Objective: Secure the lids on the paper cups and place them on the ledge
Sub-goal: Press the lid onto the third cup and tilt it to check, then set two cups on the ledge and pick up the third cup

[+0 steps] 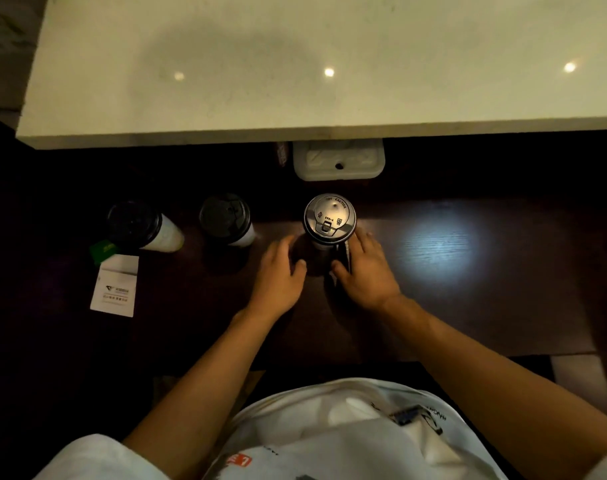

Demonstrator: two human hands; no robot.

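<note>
Hands flank the cup being worked on: the left hand (278, 271) and the right hand (366, 268) sit on either side of the tall paper cup with the dark plastic lid (329, 216), which stands upright on the dark wooden counter (468, 289) directly in front of the person. Both hands curve their fingers toward the cup's lower wall, thumbs pointing inward at its near side; the dim light and the cup's own shadow make it impossible to tell whether the fingers actually press the wall or only hover just beside it, so the hold reads as a loose cradle at most and not a firm clamp. That two-sided posture suits steadying or lifting a full cup without squeezing it. The lid looks seated level, its sip flap facing the person, so the likely step is lifting this cup to the pale stone ledge (226, 109) that runs above and beyond the counter. To the left stand two more white paper cups with black lids (226, 220) (136, 225), both still on the counter, near a white printed card (115, 289). A white plastic box (338, 161) sits under the ledge's edge.
</note>
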